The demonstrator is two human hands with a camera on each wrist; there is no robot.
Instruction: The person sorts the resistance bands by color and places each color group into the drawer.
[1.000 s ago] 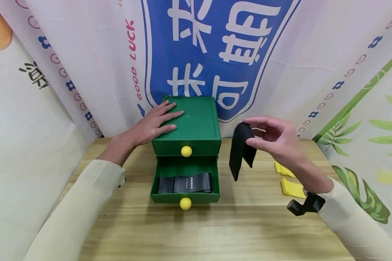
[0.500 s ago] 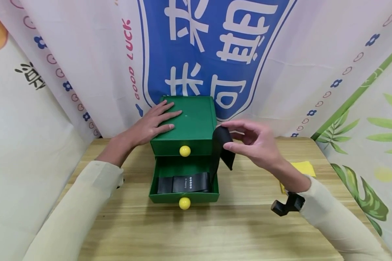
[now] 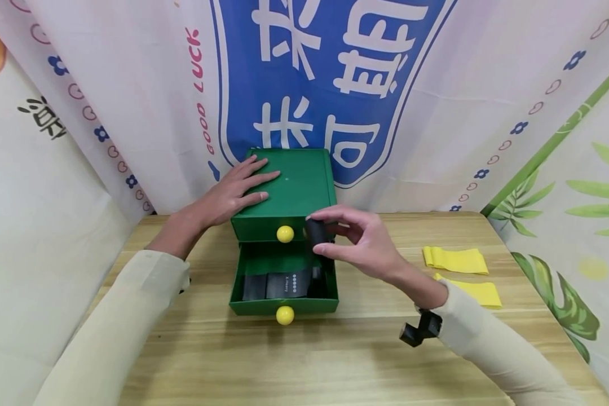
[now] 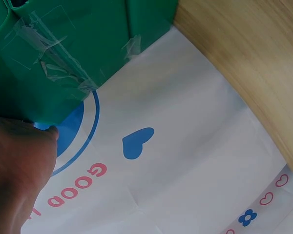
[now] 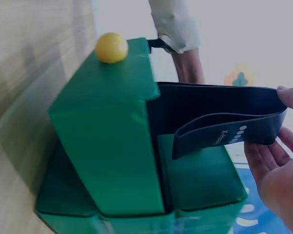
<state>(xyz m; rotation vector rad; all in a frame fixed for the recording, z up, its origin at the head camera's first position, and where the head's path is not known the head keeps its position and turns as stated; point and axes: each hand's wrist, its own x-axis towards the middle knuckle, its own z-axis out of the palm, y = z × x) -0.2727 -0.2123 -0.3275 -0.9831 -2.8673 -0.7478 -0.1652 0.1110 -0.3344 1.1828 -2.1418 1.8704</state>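
A small green drawer cabinet [image 3: 304, 189] with yellow knobs stands at the back of the table in the head view. My left hand [image 3: 233, 192] rests on its top with the fingers spread. Its lower drawer [image 3: 254, 308] is pulled out and has a flat black resistance band [image 3: 286, 285] inside. Between thumb and fingers my right hand [image 3: 365, 242] pinches another black resistance band [image 3: 316, 232], folded over and hanging above the drawer's right side. In the right wrist view this held band [image 5: 207, 134] shows "X-Heavy" and a row of white dots. The upper drawer is closed.
Two yellow bands [image 3: 455, 260] lie on the wooden table [image 3: 335, 361] to the right of the cabinet. A printed curtain [image 3: 182, 101] hangs right behind the cabinet. Clear tape [image 4: 53, 48] sticks to the cabinet's side.
My right hand has carried the black resistance band leftward from beside the cabinet to over the pulled-out drawer. Both yellow bands now show more fully. My left hand stays on the cabinet top.
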